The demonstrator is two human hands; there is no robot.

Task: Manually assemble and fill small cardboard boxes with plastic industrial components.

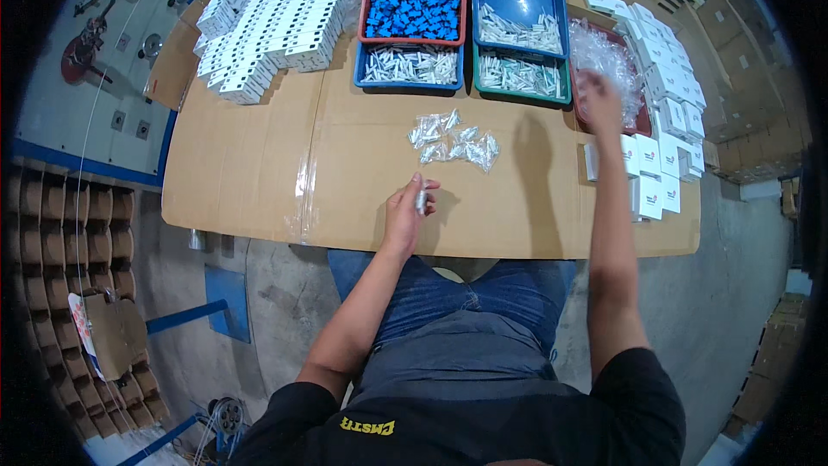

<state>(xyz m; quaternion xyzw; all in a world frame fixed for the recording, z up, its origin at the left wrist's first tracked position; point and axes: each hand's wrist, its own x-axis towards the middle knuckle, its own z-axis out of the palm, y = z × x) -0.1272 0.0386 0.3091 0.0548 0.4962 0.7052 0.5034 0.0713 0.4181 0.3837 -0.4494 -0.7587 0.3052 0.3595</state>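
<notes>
My left hand (403,217) is above the cardboard-covered table near its front edge. Its fingers are closed round some small silvery-white pieces (421,200), too small to name exactly. Just beyond it lie several small clear bags (457,142) with silvery-white pieces inside. My right hand (598,103) reaches over a red tray (640,124) heaped with clear plastic bags (604,59). Motion smears its fingers, and whether they hold a bag cannot be made out.
At the back stand a red tray (365,9) of blue plastic parts and blue and green trays (479,86) of slim pale pieces. Stacked white boxes (285,30) are at the back left. More white boxes (649,194) line the right side. Cardboard (250,164) covers the tabletop.
</notes>
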